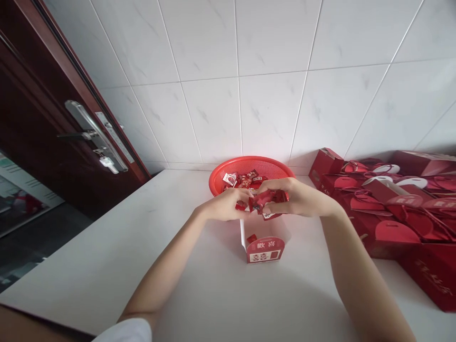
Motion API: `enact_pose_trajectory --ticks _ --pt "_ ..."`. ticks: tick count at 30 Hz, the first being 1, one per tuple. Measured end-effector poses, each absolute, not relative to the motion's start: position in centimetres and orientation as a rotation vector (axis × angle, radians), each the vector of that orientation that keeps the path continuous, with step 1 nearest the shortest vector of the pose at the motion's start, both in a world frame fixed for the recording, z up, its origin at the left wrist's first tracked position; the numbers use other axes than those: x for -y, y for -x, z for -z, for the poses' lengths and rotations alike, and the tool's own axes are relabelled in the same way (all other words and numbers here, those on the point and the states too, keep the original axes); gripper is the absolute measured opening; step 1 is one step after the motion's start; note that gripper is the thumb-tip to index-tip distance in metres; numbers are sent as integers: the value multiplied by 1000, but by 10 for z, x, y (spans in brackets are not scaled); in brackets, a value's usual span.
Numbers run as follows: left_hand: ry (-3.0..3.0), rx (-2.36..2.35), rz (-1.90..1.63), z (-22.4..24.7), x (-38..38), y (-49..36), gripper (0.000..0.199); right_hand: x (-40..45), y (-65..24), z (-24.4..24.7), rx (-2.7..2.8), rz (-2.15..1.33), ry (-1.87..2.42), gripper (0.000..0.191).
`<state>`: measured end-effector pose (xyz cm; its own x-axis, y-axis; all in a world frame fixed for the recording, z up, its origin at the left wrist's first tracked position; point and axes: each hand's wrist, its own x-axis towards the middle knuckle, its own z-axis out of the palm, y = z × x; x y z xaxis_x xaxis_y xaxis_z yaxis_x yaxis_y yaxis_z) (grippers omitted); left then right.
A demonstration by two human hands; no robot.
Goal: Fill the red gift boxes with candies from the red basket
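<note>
My left hand is closed on a small red-wrapped candy above the back of an open carton. In my right hand are several wrapped candies, mostly red, held between thumb and fingers. Below both hands stands the small red-and-white candy box, its top open and its front printed with Chinese characters. A red piece lies inside it. Right behind my hands a red plastic basket holds several more wrapped candies; my fingers hide part of its contents.
Many red gift boxes with ribbon handles are packed together on the right of the white table. A tiled wall rises behind. At left is a dark red door with keys hanging from its lock.
</note>
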<state>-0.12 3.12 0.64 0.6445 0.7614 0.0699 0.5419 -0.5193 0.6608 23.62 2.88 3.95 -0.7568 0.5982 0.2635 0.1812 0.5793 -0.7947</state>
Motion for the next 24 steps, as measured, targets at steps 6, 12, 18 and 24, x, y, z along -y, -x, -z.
enact_pose_trajectory --ticks 6,12,18,24 --pt "-2160 -1003 -403 -6 -41 8 14 -30 -231 -32 2454 -927 686 25" --pt "-2066 -958 -401 -1 -47 12 18 -24 -230 -35 2491 -930 659 33" --pt "-2052 -930 -445 0 -47 12 17 -18 -228 -37 2486 -863 599 20" --pt "-2015 -961 -362 -2 -44 13 15 -11 -221 -41 2477 -875 622 16"
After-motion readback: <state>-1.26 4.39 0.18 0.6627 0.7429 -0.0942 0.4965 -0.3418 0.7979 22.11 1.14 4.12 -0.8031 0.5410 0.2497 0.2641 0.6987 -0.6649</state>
